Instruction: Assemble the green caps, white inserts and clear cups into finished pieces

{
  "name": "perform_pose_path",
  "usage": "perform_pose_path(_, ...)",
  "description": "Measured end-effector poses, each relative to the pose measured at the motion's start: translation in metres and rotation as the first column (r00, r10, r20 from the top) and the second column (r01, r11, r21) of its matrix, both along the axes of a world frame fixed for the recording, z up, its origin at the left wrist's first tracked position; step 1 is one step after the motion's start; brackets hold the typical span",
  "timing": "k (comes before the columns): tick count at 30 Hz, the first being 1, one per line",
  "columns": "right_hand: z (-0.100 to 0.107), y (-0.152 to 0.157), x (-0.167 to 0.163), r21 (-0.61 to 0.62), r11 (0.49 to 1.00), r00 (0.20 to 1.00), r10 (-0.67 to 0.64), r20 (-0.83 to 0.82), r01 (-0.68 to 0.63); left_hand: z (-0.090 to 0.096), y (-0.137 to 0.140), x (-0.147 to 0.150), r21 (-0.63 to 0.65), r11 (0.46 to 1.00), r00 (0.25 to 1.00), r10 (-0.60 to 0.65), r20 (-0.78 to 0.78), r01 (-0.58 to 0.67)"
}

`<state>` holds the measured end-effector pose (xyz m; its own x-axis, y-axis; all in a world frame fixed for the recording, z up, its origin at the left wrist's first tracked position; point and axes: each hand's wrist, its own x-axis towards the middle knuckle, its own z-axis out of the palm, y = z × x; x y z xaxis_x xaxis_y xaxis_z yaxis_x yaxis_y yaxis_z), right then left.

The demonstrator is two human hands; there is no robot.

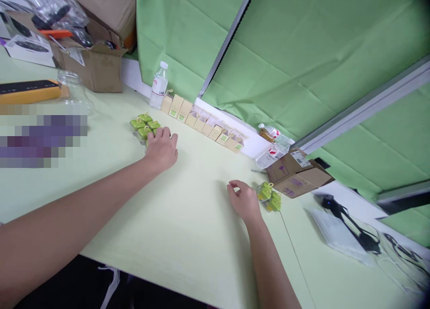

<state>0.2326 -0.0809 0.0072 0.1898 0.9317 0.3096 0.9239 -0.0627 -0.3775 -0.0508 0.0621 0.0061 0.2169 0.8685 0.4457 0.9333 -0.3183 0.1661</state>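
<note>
l fingers [166,132] at 1 green-lidded cluster [144,130], r fingers [239,183] nr 2nd cluster [266,191], both grips unclear, 1 upright btl [159,87] behind

On our table [188,228]: we have our left hand [161,150] at the right side of the left container cluster [144,131], our right hand [243,200] just left of the right container cluster [265,191]. Behind, the small boxes [200,122] run in a row along the back ledge [251,144], upright bottle [158,88] at the row's left end. Right of the row: bottle pair [270,155], then carton [292,177] behind the right cluster. Far right we see plastic bag [331,233], cables [405,251] right of it. Back left: open box [105,71], jar [69,90] in front
</note>
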Motion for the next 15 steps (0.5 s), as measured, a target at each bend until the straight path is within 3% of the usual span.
perform_pose_path(3,-0.001,0.0,-0.001,-0.012,1.0,1.0,0.008,-0.013,-0.008,0.002,-0.004,0.003,0.022,0.995,0.991,-0.097,0.09,0.096)
perform_pose_path(5,-0.001,0.0,-0.004,-0.015,1.0,0.999,0.027,-0.046,-0.027,0.005,-0.016,0.011,0.027,0.967,0.94,-0.253,0.228,0.254)
perform_pose_path(7,-0.001,0.0,-0.011,-0.024,0.996,0.991,0.08,-0.107,-0.083,0.008,-0.034,0.021,0.045,0.878,0.784,-0.448,0.428,0.477)
perform_pose_path(9,0.0,-0.002,-0.021,-0.054,0.982,0.968,0.167,-0.186,-0.179,0.012,-0.053,0.031,0.105,0.704,0.534,-0.618,0.577,0.702)
perform_pose_path(11,0.0,-0.005,-0.032,-0.096,0.956,0.935,0.246,-0.257,-0.278,0.012,-0.064,0.037,0.17,0.606,0.366,-0.655,0.662,0.777)
perform_pose_path(13,0.001,-0.007,-0.041,-0.114,0.933,0.909,0.295,-0.296,-0.34,0.01,-0.064,0.038,0.182,0.622,0.326,-0.611,0.722,0.762)
perform_pose_path(15,0.002,-0.009,-0.046,-0.118,0.922,0.896,0.32,-0.309,-0.37,0.005,-0.057,0.035,0.105,0.652,0.342,-0.521,0.782,0.751)
